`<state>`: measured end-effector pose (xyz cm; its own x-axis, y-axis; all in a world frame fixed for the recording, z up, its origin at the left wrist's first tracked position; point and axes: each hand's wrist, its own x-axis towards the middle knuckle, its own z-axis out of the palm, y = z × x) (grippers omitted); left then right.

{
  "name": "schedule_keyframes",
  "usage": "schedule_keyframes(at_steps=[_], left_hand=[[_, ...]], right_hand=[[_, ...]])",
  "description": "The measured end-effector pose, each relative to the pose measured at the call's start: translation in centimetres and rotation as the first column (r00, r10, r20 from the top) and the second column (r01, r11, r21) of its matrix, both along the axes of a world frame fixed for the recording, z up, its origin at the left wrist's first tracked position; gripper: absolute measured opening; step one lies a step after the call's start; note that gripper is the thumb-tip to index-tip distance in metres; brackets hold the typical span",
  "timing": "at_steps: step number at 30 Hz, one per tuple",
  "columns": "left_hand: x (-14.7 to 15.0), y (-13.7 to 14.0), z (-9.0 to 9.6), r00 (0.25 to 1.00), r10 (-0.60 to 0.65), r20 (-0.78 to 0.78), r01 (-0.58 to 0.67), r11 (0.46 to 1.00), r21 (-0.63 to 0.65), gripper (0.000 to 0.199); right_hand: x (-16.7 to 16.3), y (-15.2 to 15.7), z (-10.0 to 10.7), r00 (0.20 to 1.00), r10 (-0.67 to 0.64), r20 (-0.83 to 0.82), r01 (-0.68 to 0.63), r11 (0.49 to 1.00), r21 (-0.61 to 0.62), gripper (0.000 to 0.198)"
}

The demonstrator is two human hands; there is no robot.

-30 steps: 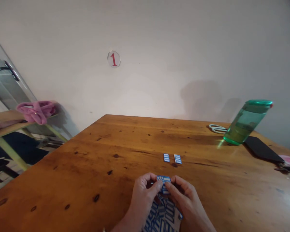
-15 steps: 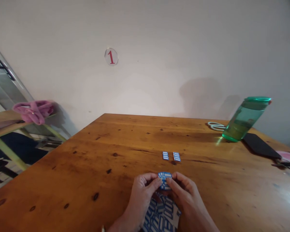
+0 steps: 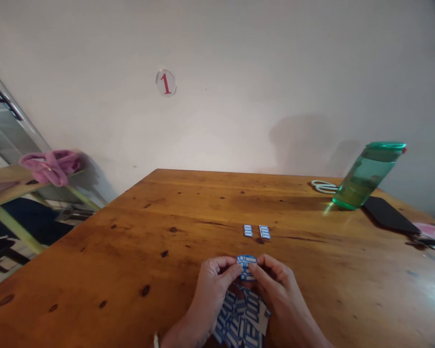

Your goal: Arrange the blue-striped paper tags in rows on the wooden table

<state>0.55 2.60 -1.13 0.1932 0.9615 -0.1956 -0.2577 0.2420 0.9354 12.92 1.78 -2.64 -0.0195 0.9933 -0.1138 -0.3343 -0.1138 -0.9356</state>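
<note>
Between the fingertips of my left hand [image 3: 217, 280] and my right hand [image 3: 279, 285] is a small blue-and-white card [image 3: 246, 267], with white bars edged in blue. Both thumbs press on its face from either side. Below it, between my wrists, lies a pile of similar blue-and-white pieces [image 3: 235, 324]; one paler piece [image 3: 263, 316] shows at its right edge. Beyond my hands, two small striped pieces lie side by side on the table, a left one [image 3: 248, 230] and a right one [image 3: 264, 232]. Fine print on them is too small to read.
On the wooden table [image 3: 188, 203], a green bottle [image 3: 369, 176] stands at the right, with a white coiled cable [image 3: 323, 187] and a black flat device [image 3: 389, 215] beside it. A pink cloth [image 3: 50, 166] lies on another table at the left.
The view has tilted slightly, so the table things sit a little higher. Both hands still hold the card in nearly the same pose.
</note>
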Motion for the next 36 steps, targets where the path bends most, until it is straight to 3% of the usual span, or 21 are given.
schedule_keyframes(at_steps=[22,36], left_hand=[[0.02,-0.14,0.10,0.998,0.055,-0.033,-0.055,0.998,0.007,0.021],[0.03,-0.16,0.14,0.997,0.073,0.000,-0.073,0.997,0.010,0.022]], right_hand=[[0.09,0.22,0.13,0.993,-0.013,0.120,0.011,1.000,0.013,0.034],[0.16,0.03,0.08,0.999,0.031,0.041,-0.029,0.998,-0.048,0.032]])
